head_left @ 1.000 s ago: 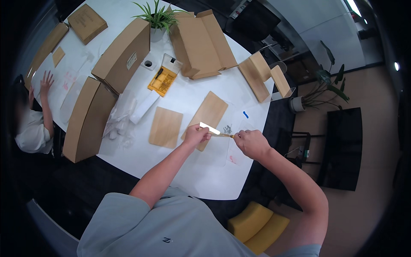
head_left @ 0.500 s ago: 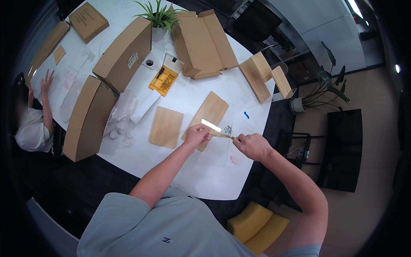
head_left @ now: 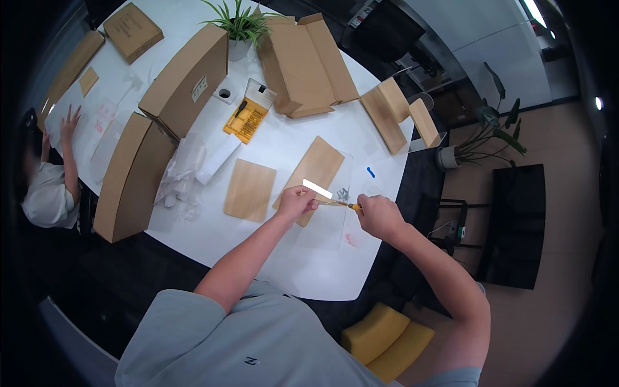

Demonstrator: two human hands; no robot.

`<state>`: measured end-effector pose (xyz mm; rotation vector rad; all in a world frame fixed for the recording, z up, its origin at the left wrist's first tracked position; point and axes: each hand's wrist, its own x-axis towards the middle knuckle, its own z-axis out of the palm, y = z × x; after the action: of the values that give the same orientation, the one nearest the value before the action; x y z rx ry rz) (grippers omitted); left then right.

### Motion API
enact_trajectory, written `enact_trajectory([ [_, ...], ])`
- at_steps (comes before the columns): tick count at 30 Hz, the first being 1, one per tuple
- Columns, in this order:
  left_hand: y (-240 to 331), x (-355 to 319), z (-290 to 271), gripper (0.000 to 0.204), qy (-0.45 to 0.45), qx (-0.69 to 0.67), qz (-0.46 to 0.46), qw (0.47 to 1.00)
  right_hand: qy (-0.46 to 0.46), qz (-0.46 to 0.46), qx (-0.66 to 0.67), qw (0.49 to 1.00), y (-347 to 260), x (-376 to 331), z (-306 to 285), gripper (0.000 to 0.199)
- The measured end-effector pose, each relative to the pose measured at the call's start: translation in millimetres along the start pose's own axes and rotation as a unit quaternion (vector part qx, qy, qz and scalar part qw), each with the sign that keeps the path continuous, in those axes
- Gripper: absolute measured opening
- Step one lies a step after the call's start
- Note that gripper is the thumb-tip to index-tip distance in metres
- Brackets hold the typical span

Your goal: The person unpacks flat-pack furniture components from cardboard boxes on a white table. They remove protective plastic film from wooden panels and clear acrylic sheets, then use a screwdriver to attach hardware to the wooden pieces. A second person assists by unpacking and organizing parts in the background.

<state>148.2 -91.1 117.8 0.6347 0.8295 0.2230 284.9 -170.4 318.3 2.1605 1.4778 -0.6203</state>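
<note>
My left hand (head_left: 296, 202) is closed around a thin piece with a bright white face (head_left: 318, 188), tilted over the boards. A light wooden edge shows beside the white face; most of the piece is hidden. Gripped in my right hand (head_left: 380, 216) is a screwdriver (head_left: 354, 206) with a yellow handle, its shaft pointing left to the held piece. Beneath my hands lie a long wooden board (head_left: 320, 161) and a clear sheet (head_left: 336, 238). A small heap of grey screws (head_left: 343, 194) rests just beyond the screwdriver. Left of these lies a second wooden board (head_left: 250, 190).
A yellow screwdriver-bit case (head_left: 245, 121) lies open near crumpled plastic wrap (head_left: 180, 177). Upright cardboard (head_left: 132, 177) divides the white table (head_left: 284, 267); another person (head_left: 51, 193) sits beyond it. An open carton (head_left: 309, 64), potted plant (head_left: 238, 29) and wooden stand (head_left: 385, 119) stand farther back.
My right hand has shifted slightly right, and more of the yellow screwdriver handle shows. My left hand and the piece in it have barely moved.
</note>
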Motion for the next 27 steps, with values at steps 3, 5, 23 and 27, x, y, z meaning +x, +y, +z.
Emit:
enact_trajectory([
  [3,-0.2,-0.4,-0.6,0.012,0.002,-0.002,-0.006,1.0,0.012,-0.1,-0.101,0.99,7.5,0.3,2.9,0.013],
  [5,-0.4,-1.1,-0.7,0.012,0.0,0.0,-0.008,1.0,0.011,-0.145,-0.147,0.978,9.6,2.1,-1.3,0.011],
  [23,5.7,-5.3,1.9,0.01,0.002,-0.004,-0.005,1.0,0.047,-0.176,-0.145,0.972,17.7,3.3,4.1,0.013],
  [27,3.0,-4.8,0.3,0.009,-0.004,0.002,0.001,1.0,-0.047,0.079,0.14,0.986,11.2,16.4,-4.5,0.015],
])
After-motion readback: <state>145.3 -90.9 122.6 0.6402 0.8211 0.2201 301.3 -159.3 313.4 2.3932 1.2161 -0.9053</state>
